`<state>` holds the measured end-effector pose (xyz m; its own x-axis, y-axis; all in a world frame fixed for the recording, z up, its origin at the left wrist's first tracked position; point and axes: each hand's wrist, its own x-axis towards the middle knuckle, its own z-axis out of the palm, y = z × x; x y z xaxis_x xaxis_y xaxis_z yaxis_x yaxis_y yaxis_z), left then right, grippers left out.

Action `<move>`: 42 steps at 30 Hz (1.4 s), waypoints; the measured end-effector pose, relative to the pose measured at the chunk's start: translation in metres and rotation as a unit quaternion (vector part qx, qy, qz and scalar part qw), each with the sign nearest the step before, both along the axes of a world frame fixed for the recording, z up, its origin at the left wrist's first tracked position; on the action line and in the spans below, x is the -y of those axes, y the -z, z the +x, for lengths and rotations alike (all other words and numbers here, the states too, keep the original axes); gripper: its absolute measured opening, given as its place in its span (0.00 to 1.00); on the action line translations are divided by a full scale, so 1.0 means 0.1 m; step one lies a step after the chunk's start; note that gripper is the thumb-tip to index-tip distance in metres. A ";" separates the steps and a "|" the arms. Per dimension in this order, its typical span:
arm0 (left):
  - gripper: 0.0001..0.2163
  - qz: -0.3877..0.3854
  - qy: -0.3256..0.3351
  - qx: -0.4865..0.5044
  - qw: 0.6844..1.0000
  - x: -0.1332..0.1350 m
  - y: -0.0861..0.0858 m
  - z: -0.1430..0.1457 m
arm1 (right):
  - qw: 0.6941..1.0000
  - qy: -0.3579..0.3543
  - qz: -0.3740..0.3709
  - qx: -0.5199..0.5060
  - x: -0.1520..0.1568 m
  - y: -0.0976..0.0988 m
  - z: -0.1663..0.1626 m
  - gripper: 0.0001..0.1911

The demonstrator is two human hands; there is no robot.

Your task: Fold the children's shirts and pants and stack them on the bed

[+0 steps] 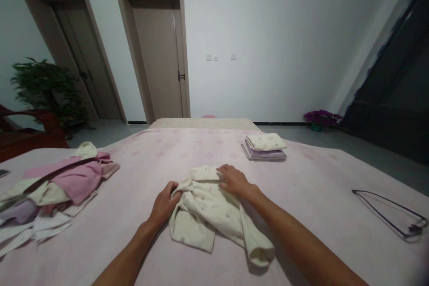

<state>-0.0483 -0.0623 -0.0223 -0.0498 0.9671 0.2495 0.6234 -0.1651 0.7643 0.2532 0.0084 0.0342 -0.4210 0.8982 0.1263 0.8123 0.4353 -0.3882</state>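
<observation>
A pair of cream patterned pants [214, 205] lies crumpled on the pink bed cover in front of me, waistband away from me. One leg is bunched at the left and the other stretches down to the right, its cuff open. My left hand [167, 201] is closed on the cloth at the left edge, with the thumb over the fabric. At the right end of the waistband, my right hand [233, 180] pinches the cloth; some fingertips are hidden.
A folded stack of clothes [264, 146] sits at the far right. Loose clothes [77, 176] with a dark strap are heaped at the left. A thin black looped object [385, 210] lies on the pink cover [308, 214] at the right. A phone-like dark object [4, 173] shows at the left edge.
</observation>
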 end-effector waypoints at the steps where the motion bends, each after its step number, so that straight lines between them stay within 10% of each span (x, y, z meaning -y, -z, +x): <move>1: 0.08 0.002 0.006 0.020 1.000 0.01 -0.01 0.00 | 1.000 0.021 -0.005 -0.005 -0.03 0.03 -0.09 0.19; 7: 0.10 0.031 -0.003 0.098 0.995 0.05 -0.05 0.00 | 0.976 0.162 -0.038 -0.139 -0.26 0.08 -0.08 0.12; 17: 0.16 -0.045 0.003 0.136 0.990 0.01 -0.11 0.01 | 0.844 0.349 -0.018 -0.407 0.13 0.40 1.30 0.26; 22: 0.23 -0.160 0.069 0.271 0.947 0.05 -0.32 0.07 | 0.919 0.287 0.142 -0.230 0.13 0.26 1.29 0.25; 26: 0.25 -0.200 0.103 0.388 0.894 0.11 -0.40 0.07 | 0.988 0.081 0.064 -0.117 -0.14 0.08 0.85 0.21; 31: 0.26 -0.208 0.096 0.389 0.892 0.19 -0.38 0.00 | 0.996 0.021 -0.012 0.084 -0.33 0.10 0.62 0.18; 38: 0.22 -0.155 0.075 0.404 0.898 0.15 -0.42 -0.11 | 0.994 0.044 -0.013 0.099 -0.20 0.00 0.76 0.08; 42: 0.19 -0.096 0.054 0.350 0.930 0.04 -0.64 -0.27 | 0.994 0.053 0.029 -0.088 -0.18 -0.24 0.84 0.09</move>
